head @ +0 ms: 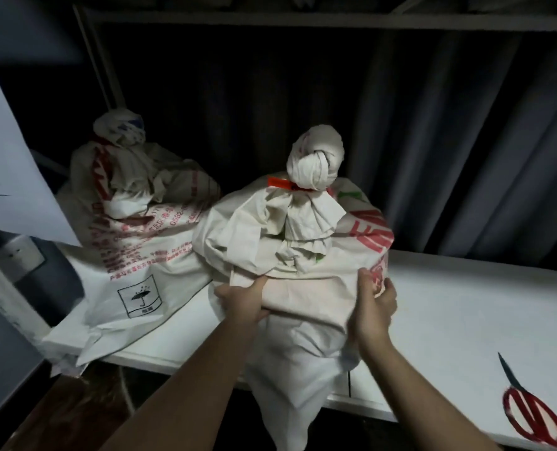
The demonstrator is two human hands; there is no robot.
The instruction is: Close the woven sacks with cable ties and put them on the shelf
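Observation:
A white woven sack with red print (299, 242) stands at the front of the white shelf (465, 307). Its bunched neck is tied off with a red cable tie (282, 183). The sack's lower part hangs over the shelf's front edge. My left hand (243, 302) grips a fold of the sack on its left side. My right hand (374, 307) grips the fabric on its right side. A second tied sack (130, 196) sits further back on the shelf to the left.
Red-handled scissors (530, 411) lie on the shelf at the front right. A dark curtain (433, 141) hangs behind the shelf. A white sheet (10, 177) leans in at the far left, and an upper shelf board (303, 17) runs overhead.

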